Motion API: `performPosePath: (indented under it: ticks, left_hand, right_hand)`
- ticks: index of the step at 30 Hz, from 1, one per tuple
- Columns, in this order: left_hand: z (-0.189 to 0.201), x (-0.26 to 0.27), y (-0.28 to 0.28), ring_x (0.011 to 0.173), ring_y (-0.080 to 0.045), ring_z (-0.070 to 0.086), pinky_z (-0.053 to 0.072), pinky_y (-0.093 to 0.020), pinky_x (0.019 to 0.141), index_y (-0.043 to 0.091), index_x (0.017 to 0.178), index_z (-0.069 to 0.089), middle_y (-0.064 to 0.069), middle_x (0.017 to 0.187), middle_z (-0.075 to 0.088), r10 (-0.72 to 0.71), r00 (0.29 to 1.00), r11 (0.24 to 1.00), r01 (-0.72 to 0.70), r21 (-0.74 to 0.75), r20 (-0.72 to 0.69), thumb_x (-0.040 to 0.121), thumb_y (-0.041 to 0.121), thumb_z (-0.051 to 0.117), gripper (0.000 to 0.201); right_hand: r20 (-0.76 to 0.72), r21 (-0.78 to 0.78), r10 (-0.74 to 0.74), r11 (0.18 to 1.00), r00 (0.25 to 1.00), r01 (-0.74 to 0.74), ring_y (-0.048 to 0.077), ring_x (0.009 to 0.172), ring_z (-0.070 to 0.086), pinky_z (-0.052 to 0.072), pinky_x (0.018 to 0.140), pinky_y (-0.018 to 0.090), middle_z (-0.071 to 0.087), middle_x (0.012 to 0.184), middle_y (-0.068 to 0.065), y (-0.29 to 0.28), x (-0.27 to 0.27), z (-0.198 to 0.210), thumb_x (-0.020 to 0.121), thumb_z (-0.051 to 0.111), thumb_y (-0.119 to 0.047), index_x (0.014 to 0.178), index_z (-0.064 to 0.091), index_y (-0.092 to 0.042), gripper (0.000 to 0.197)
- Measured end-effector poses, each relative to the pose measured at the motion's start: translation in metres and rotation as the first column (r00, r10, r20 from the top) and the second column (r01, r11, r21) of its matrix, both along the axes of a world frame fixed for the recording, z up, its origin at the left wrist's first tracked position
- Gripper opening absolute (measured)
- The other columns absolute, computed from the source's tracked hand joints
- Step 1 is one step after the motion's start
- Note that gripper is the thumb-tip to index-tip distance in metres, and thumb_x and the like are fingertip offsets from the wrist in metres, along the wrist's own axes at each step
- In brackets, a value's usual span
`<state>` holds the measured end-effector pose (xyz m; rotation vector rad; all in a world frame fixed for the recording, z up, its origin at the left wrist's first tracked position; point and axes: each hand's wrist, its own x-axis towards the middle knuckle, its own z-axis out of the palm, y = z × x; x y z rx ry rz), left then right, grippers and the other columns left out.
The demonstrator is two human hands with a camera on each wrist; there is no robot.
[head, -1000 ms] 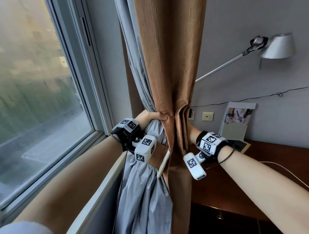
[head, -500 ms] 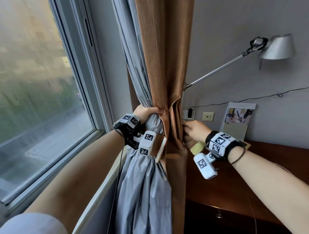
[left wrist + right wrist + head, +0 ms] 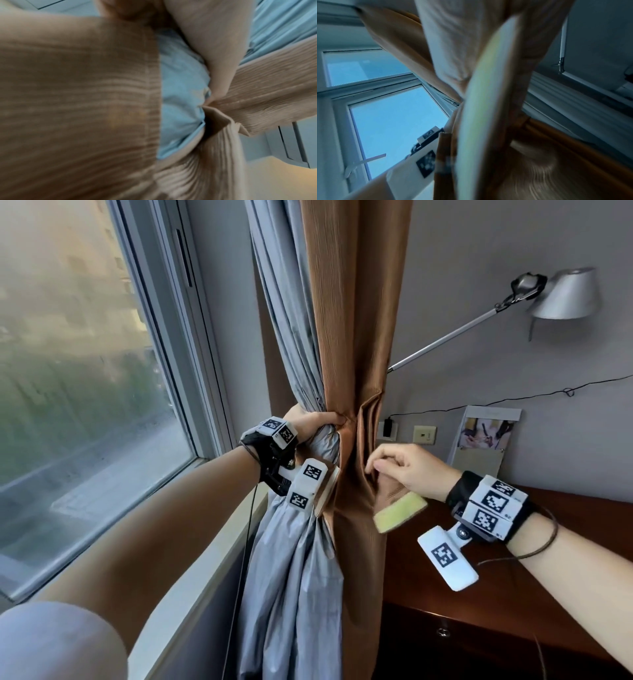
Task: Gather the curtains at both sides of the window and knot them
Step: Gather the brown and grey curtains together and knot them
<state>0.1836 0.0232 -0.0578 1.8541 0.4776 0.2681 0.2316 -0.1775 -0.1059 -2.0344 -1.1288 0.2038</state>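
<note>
A brown curtain (image 3: pixel 356 302) and a grey lining curtain (image 3: pixel 291 594) hang bunched together right of the window (image 3: pixel 75 392). My left hand (image 3: pixel 315 424) grips the bunch at its narrow waist, thumb across the brown folds. My right hand (image 3: pixel 404 467) is to the right of the bunch and pinches a brown tie-back strap whose pale yellow fastening end (image 3: pixel 399 511) hangs under the palm. In the left wrist view brown ribbed cloth (image 3: pixel 77 108) and blue-grey lining (image 3: pixel 181 108) fill the frame. The strap's pale end (image 3: pixel 484 108) crosses the right wrist view, blurred.
A dark wooden desk (image 3: pixel 513 594) stands at the right below my right arm. A silver arm lamp (image 3: pixel 561 294) is fixed to the wall, with sockets (image 3: pixel 424 434) and a leaflet holder (image 3: pixel 486 440) beneath it. The windowsill (image 3: pixel 191 587) runs along the left.
My right hand has come out from behind the curtain bunch to its right side, bringing the strap with the yellow end into sight. My left hand keeps its grip on the bunch.
</note>
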Motion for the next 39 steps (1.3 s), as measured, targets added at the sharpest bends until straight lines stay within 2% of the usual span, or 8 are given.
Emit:
performPosePath:
  ticks: [4, 9, 12, 18, 23, 27, 33, 39]
  left_hand:
    - [0.002, -0.009, 0.000, 0.067, -0.009, 0.054, 0.043, -0.023, 0.073, 0.018, 0.095, 0.055, 0.005, 0.074, 0.057, -0.005, 1.000, 1.000, 0.005, 0.012, -0.020, 0.074, 0.031, 0.076, 0.032]
    - [0.002, -0.016, 0.001, 0.062, -0.007, 0.054, 0.039, -0.018, 0.051, 0.016, 0.091, 0.060, 0.004, 0.072, 0.060, -0.002, 0.999, 1.000, 0.002, 0.017, -0.037, 0.071, 0.030, 0.077, 0.030]
    - [0.003, -0.019, 0.003, 0.061, -0.006, 0.055, 0.039, -0.016, 0.050, 0.017, 0.088, 0.062, 0.003, 0.074, 0.063, 0.008, 1.000, 1.000, -0.008, 0.018, -0.021, 0.071, 0.028, 0.077, 0.025]
    - [0.003, -0.022, 0.002, 0.063, -0.006, 0.055, 0.039, -0.019, 0.052, 0.017, 0.090, 0.060, 0.004, 0.073, 0.061, 0.037, 0.999, 0.999, -0.037, 0.021, -0.026, 0.070, 0.030, 0.078, 0.030]
    - [0.003, -0.021, -0.003, 0.065, -0.007, 0.054, 0.042, -0.022, 0.070, 0.019, 0.096, 0.059, 0.001, 0.085, 0.062, 0.019, 1.000, 1.000, -0.019, 0.023, 0.005, 0.072, 0.029, 0.077, 0.032]
    - [0.003, -0.020, -0.008, 0.081, -0.016, 0.057, 0.042, -0.024, 0.076, 0.012, 0.111, 0.061, -0.002, 0.095, 0.062, 0.027, 1.000, 1.000, -0.027, -0.003, 0.015, 0.072, 0.029, 0.077, 0.046]
    - [0.002, -0.014, -0.014, 0.075, -0.014, 0.060, 0.046, -0.022, 0.068, 0.018, 0.101, 0.059, -0.002, 0.093, 0.064, 0.036, 0.998, 0.998, -0.033, -0.051, 0.057, 0.070, 0.027, 0.079, 0.038]
    - [-0.003, -0.009, -0.014, 0.071, -0.009, 0.058, 0.044, -0.022, 0.070, 0.018, 0.103, 0.058, 0.004, 0.086, 0.062, 0.036, 0.991, 0.998, -0.030, -0.048, 0.127, 0.072, 0.022, 0.077, 0.036]
  right_hand:
    - [-0.235, -0.053, 0.133, 0.987, 0.963, -0.149, 0.028, 0.090, 0.065, 0.050, 0.087, 0.040, 0.071, 0.095, 0.008, -0.006, -0.002, 0.002, 0.081, 0.039, 0.004, 0.096, 0.066, -0.014, 0.036]
    - [0.244, -0.200, 0.245, 0.960, 0.938, -0.198, -0.008, 0.077, 0.059, 0.042, 0.072, 0.014, 0.064, 0.083, -0.012, 0.001, -0.008, 0.003, 0.082, 0.058, -0.008, 0.087, 0.068, -0.020, 0.016]
    - [0.558, -0.216, 0.272, 0.960, 0.784, -0.179, -0.001, 0.083, 0.037, 0.035, 0.076, 0.021, 0.041, 0.090, -0.011, 0.004, -0.015, 0.000, 0.083, 0.052, -0.037, 0.084, 0.070, -0.021, 0.024]
    - [0.672, -0.292, 0.425, 0.905, 0.607, -0.310, 0.020, 0.108, 0.038, 0.038, 0.092, 0.029, 0.047, 0.143, -0.009, 0.006, -0.028, 0.009, 0.082, 0.049, -0.021, 0.076, 0.066, -0.018, 0.018]
    - [0.590, -0.308, 0.422, 0.905, 0.688, -0.291, 0.010, 0.100, 0.044, 0.046, 0.083, 0.029, 0.060, 0.125, -0.008, 0.007, -0.029, 0.006, 0.086, 0.045, -0.027, 0.086, 0.067, -0.016, 0.024]
    - [0.372, -0.185, 0.328, 0.943, 0.868, -0.277, 0.003, 0.097, 0.052, 0.034, 0.091, 0.008, 0.067, 0.113, -0.004, 0.004, -0.023, 0.002, 0.089, 0.061, -0.019, 0.093, 0.071, -0.016, 0.011]
    - [0.182, -0.187, 0.099, 0.980, 0.978, -0.064, 0.008, 0.107, 0.059, 0.039, 0.095, 0.019, 0.066, 0.110, -0.009, 0.007, -0.018, -0.001, 0.093, 0.059, -0.022, 0.114, 0.067, -0.017, 0.023]
    - [-0.024, -0.069, -0.035, 0.997, 0.999, 0.033, 0.006, 0.090, 0.062, 0.045, 0.086, 0.025, 0.069, 0.092, -0.008, 0.010, -0.020, -0.014, 0.093, 0.057, -0.020, 0.093, 0.067, -0.024, 0.011]
